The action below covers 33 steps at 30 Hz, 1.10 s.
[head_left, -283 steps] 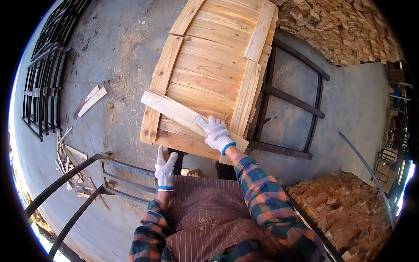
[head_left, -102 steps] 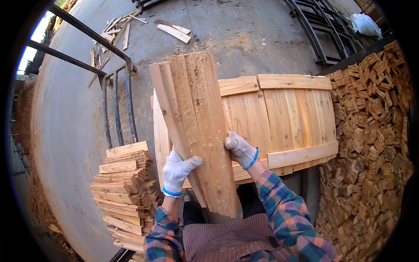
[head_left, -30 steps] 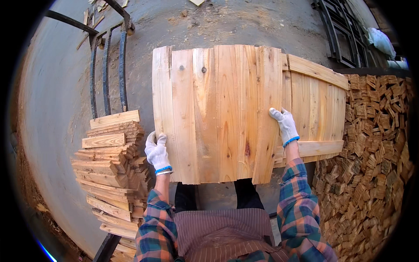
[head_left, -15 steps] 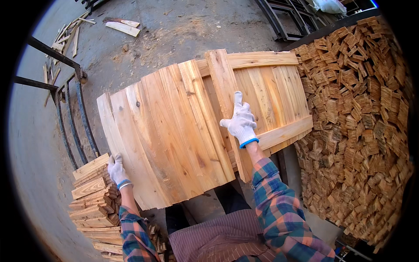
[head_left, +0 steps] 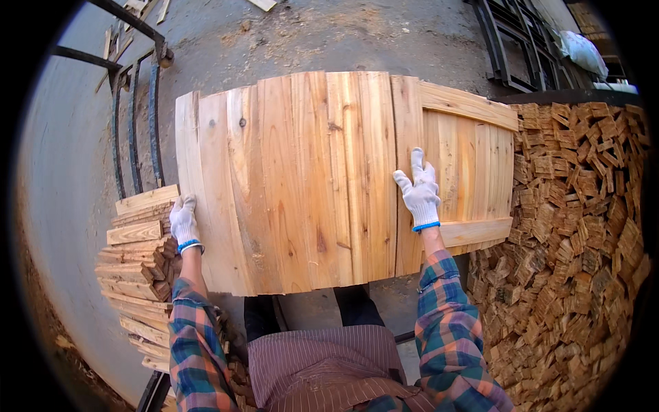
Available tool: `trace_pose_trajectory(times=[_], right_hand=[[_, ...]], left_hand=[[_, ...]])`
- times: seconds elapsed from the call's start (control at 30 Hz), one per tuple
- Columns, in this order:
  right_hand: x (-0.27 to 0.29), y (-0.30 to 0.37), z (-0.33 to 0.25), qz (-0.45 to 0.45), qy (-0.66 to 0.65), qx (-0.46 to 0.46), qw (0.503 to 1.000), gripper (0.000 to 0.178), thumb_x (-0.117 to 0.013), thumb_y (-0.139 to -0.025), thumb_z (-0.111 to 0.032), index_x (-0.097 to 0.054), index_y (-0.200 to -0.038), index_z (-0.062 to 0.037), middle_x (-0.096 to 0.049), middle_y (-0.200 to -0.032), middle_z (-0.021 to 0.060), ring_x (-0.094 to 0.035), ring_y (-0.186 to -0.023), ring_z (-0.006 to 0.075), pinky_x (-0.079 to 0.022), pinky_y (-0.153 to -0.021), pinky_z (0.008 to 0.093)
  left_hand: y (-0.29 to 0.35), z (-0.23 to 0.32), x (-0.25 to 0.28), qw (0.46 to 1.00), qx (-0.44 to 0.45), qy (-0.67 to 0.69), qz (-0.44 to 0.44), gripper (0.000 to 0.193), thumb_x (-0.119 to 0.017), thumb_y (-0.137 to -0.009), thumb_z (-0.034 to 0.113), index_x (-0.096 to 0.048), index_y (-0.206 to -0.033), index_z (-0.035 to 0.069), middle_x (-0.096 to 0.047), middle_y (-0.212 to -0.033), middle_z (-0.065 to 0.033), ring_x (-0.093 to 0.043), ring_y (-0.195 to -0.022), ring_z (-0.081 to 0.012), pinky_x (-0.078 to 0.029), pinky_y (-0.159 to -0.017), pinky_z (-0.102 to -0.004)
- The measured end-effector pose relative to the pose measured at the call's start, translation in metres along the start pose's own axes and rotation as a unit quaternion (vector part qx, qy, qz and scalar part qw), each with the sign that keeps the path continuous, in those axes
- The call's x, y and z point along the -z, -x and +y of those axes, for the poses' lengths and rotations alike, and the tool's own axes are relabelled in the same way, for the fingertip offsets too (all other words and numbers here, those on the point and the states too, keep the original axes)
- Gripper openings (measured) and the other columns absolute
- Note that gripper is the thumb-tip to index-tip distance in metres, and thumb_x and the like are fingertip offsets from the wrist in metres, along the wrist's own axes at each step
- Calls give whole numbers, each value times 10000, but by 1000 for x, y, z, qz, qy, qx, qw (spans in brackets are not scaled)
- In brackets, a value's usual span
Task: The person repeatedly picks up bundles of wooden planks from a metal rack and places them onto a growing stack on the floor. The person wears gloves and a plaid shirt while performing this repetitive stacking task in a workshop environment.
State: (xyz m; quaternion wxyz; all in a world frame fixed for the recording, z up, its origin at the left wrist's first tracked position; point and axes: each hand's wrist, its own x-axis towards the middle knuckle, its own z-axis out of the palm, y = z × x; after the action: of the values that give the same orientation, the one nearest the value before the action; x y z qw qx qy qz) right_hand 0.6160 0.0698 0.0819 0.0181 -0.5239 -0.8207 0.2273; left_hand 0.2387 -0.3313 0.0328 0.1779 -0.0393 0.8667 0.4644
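Note:
Side by side in front of me lies a row of pale wooden planks (head_left: pixel 274 185), resting across crosspieces (head_left: pixel 473 231) that show at the right. My left hand (head_left: pixel 184 221), in a white knit glove, is closed around the row's left edge. On the row's rightmost plank (head_left: pixel 407 117) rests my right hand (head_left: pixel 419 191), gloved too, with its thumb and fingers spread. That plank stands upright in line with its neighbour, a thin dark seam between them. To its right, more slats (head_left: pixel 473 165) lie lower, between the crosspieces.
Cut boards are stacked (head_left: pixel 137 254) at the left, below a dark metal frame (head_left: pixel 134 117). A large heap of small wood pieces (head_left: pixel 563 275) fills the right side. More metal framing (head_left: pixel 508 48) and a white bag (head_left: pixel 583 53) are at the back right.
The rightmost plank, tilted and overlapping a gap before, has straightened and now lies against the row. My right hand moved with it. The left hand stays at the left edge; the view has shifted.

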Motion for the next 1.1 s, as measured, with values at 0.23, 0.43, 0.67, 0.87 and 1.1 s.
trace_pose_trajectory(times=[0.23,0.43,0.67,0.87,1.1], right_hand=[[-24,-4,22,66,-28,126,989,503,-547,-995,-170,-432,-1481,-115,-484,-1461,166,-524,-1232,317,-376,-1083,362],[3,-6,26,78,-348,-127,925,447,-533,-996,-174,-507,-1422,-40,-506,-1455,101,-488,-1270,233,-357,-1097,315],[7,-25,69,68,-231,-38,970,447,-496,-1002,-213,-532,-1383,18,-521,-1430,129,-496,-1252,256,-375,-1089,362],[-9,-21,75,75,-286,-86,951,449,-494,-1004,-207,-526,-1374,45,-526,-1423,140,-499,-1251,258,-378,-1090,348],[-20,-35,75,50,-141,-57,987,416,-492,-1016,-213,-552,-1355,22,-543,-1403,149,-539,-1180,250,-406,-1048,326]], left_hand=[[17,18,-15,980,-24,-174,96,385,-629,-879,432,-709,-1110,134,-705,-936,-195,-679,-891,-366,-534,-782,-440],[22,5,-25,961,-107,-217,137,318,-578,-903,417,-615,-963,107,-661,-896,-163,-659,-834,-378,-528,-665,-515],[32,17,-28,967,-59,-212,126,281,-574,-900,370,-550,-923,91,-633,-871,-167,-658,-734,-375,-510,-545,-521],[31,11,-25,970,-86,-185,129,265,-580,-905,342,-545,-924,80,-635,-922,-182,-656,-738,-377,-538,-617,-494],[27,1,-26,954,-123,-224,159,278,-605,-900,338,-550,-950,70,-633,-918,-183,-671,-766,-364,-549,-621,-461]])
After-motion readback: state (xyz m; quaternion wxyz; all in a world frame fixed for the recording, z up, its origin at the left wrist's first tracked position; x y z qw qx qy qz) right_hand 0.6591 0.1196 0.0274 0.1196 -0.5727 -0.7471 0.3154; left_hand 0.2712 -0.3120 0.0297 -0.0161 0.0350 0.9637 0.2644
